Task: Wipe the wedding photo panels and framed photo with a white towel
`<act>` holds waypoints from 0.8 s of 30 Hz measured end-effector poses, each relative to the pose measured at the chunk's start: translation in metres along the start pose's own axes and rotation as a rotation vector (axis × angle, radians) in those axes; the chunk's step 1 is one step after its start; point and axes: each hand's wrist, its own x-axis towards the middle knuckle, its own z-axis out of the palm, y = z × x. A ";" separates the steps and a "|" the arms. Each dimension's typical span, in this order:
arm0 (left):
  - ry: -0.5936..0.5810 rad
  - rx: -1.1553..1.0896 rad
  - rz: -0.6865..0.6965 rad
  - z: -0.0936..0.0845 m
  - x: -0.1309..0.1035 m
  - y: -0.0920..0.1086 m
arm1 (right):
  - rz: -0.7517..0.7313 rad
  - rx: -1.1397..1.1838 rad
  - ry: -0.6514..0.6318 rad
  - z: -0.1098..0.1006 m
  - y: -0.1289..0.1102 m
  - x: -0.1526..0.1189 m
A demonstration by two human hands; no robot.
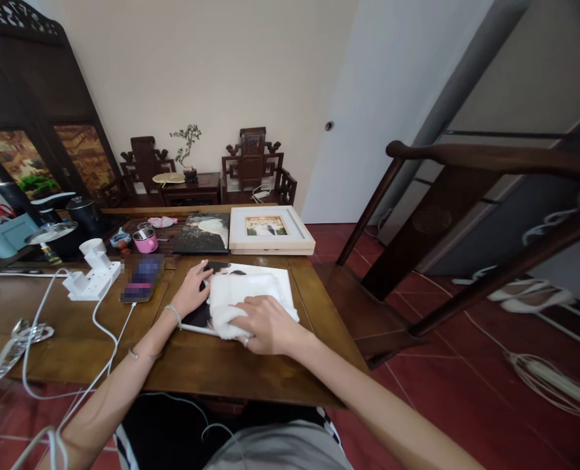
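A fluffy white cloth (245, 290), soft and loosely folded, lies on a thin, flat rectangular picture panel (199, 318) near the front edge of a wooden table (182, 372). The person's right hand (270, 326) bunches the cloth's near side between curled fingers and thumb, a ring showing on one finger. The left hand (195, 287), a bracelet at its wrist, rests on the panel's dark left side with fingers extended and slightly spread, grasping nothing.

The cloth hides most of the panel's black-and-white picture, so its subject is hard to make out; the right fingertips are lost in the folds. Just beyond lie a dark glossy print (206, 233) with a pale shape and, to its right, a boxy pale-wood frame (238, 228). To the left sit a pink cup (145, 240), a phone (143, 281) with a pixelated screen and a white power strip (96, 282) trailing cables.

The tabletop is brown, smooth and faintly shiny. A dark carved chair (432, 215), cut off at the right, stands on red floor tiles (407, 365). Along the far cream wall (294, 65), a small potted tree (187, 147) rises between two ornate wooden seats (253, 160).
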 end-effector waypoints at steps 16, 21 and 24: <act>-0.070 -0.096 -0.015 -0.002 -0.004 0.007 | 0.086 0.028 0.117 0.029 0.039 0.002; -0.049 -0.098 -0.007 -0.002 -0.007 0.007 | -0.069 0.094 0.137 0.019 0.025 -0.005; -0.036 -0.102 -0.042 -0.002 -0.010 0.010 | 0.068 0.126 0.169 0.015 0.046 -0.012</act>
